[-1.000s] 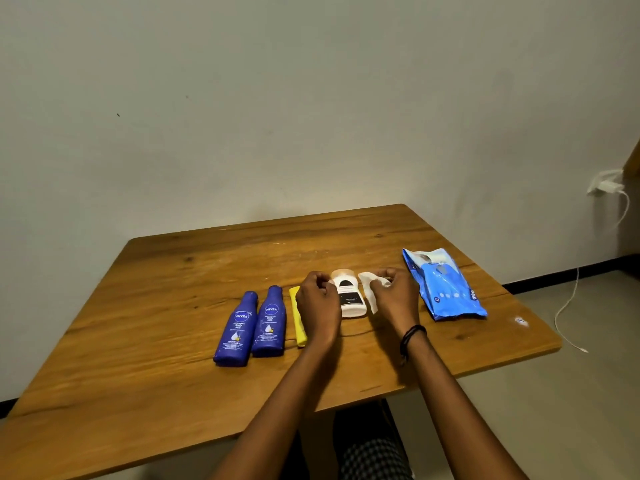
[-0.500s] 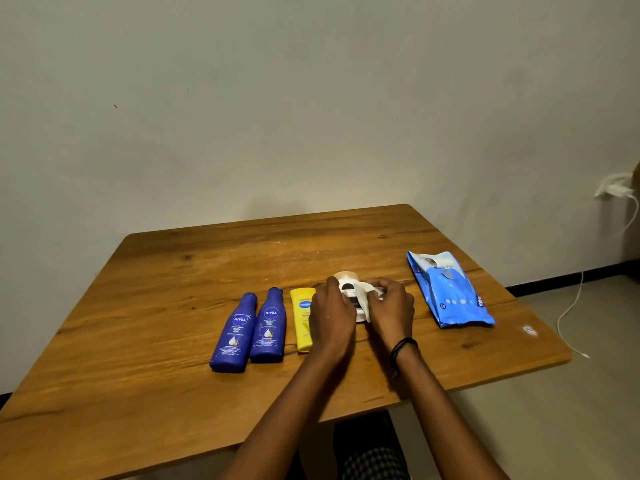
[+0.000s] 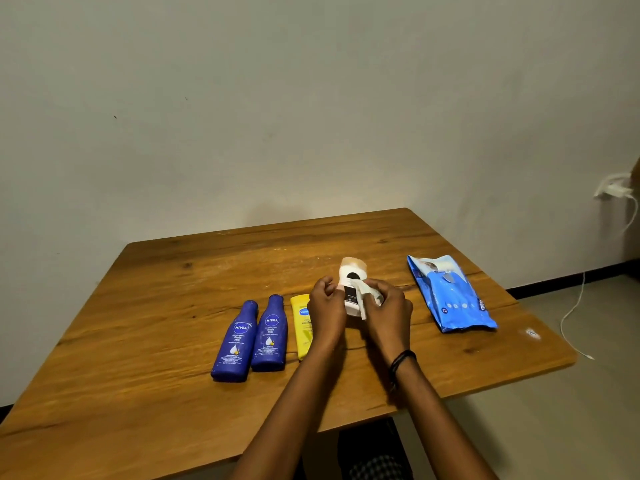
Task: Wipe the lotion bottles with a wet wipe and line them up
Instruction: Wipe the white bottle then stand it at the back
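Your left hand point(image 3: 325, 308) grips the white bottle point(image 3: 352, 284) beside the yellow tube point(image 3: 302, 327) while your right hand point(image 3: 389, 311) pinches the wet wipe point(image 3: 367, 295) against it, and a damp hold could let it slip onto that tube.

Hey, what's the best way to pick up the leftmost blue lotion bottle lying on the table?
Probably from above, pinching the narrow neck just under the cap of the leftmost blue bottle. It lies flat, cap away from you, and its wide body sits close against the second blue bottle; only the necks leave a gap.
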